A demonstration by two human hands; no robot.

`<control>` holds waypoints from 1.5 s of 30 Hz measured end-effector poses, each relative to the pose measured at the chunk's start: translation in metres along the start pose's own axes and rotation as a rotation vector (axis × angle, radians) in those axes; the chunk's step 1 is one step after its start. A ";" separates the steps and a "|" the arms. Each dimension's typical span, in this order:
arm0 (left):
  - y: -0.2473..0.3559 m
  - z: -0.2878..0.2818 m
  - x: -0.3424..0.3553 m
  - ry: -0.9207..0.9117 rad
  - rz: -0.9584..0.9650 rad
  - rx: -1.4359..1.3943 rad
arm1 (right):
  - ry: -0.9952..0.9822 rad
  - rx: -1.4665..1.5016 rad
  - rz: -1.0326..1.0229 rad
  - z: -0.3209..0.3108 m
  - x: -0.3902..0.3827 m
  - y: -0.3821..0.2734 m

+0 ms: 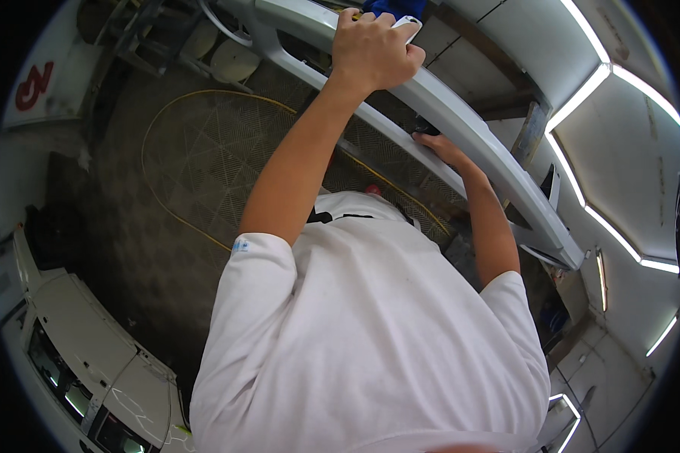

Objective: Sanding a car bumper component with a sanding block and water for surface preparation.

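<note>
Wears a short-sleeved white shirt [400, 325], with a small blue mark on the left cuff. Of the two hands, stretches the right hand [443, 149] to the lower bar of the bumper [468, 124], with fingertips beside a black piece [428, 127] in the opening; cannot tell whether grasping that piece, gripping the bar or only resting there. Holds the left hand [374, 53] higher and farther out, fingers curled down around a white object [410, 26] at the bumper's upper face; cannot tell its full shape, being mostly covered by the palm. Faces the bumper, long, pale and pierced by wide openings, slanting from the upper left, past both hands, down to the right. Has something blue [389, 6] just beyond the left hand, cut off by the upper edge. Looks down on a dark patterned floor [121, 189], with a yellow hose [142, 155] looped across it and running under the bumper. Farther off, has a pale round seat [234, 62] at upper left, a white car [75, 309] at lower left, and bright tube lights [578, 99] at right.
</note>
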State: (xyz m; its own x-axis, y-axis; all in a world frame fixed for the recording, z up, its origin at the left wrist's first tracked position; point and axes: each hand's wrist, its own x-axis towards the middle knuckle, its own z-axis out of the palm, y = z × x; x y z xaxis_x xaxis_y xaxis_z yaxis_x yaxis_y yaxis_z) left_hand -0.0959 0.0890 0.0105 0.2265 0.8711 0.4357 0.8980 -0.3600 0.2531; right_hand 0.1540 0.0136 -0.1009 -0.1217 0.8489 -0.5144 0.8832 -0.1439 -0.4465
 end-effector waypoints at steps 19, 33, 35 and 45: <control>0.004 -0.029 0.002 0.036 0.060 -0.110 | 0.038 0.028 0.023 -0.014 -0.019 -0.023; 0.004 -0.027 0.007 0.102 0.068 -0.161 | 0.249 0.193 -0.127 0.014 -0.018 0.002; 0.005 -0.032 0.005 0.062 0.074 -0.118 | 0.073 0.198 -0.065 0.009 -0.021 -0.019; 0.007 -0.031 0.006 0.093 0.090 -0.149 | 0.503 0.211 0.026 0.039 0.004 -0.004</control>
State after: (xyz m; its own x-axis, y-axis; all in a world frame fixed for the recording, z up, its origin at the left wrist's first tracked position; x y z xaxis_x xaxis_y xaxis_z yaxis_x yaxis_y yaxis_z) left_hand -0.0996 0.0810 0.0414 0.2615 0.8010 0.5386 0.8083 -0.4867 0.3314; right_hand 0.1326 -0.0028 -0.1300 0.1762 0.9749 -0.1362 0.7666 -0.2226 -0.6023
